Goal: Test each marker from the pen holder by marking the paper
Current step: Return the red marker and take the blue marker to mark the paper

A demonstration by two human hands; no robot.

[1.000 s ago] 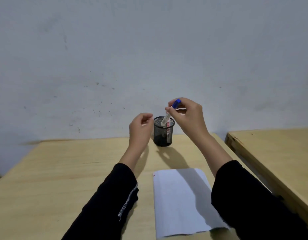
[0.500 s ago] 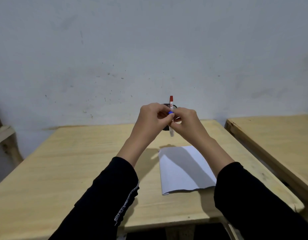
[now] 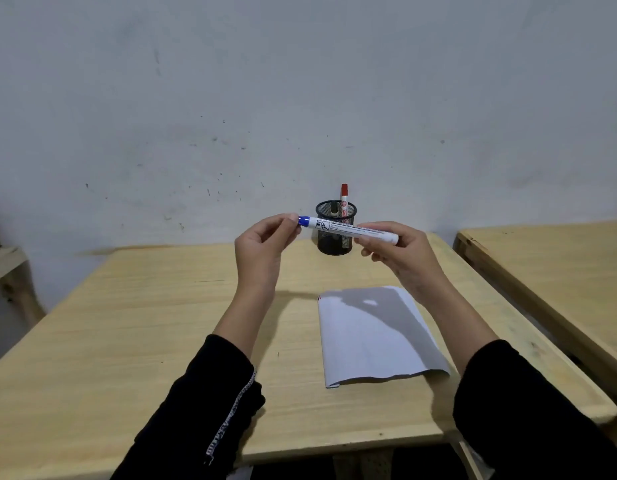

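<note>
a blue-capped marker is held almost level in the air at the centre of the frame, its white barrel sloping slightly down toward the right. the left hand pinches the blue cap end between thumb and fingertips, and the right hand grasps the other end of the barrel, fingers curled over it with the white tip poking out past them. both hands are raised above the table, in front of the black mesh pen holder, which stands upright near the far edge of the table, just behind the held marker in this view. a red-capped marker stands upright in the holder, its cap rising above the rim, and the dark top of another pen shows just inside the rim to its left. the white paper lies flat on the table in the lower centre-right of the frame, below the right hand and partly covered by the hands' shadow; a small red mark sits at its upper left corner. both forearms wear black sleeves pushed back from the wrists. a second wooden table stands at the right edge of the frame, apart from the first, and a grey marked wall fills the upper half.
</note>
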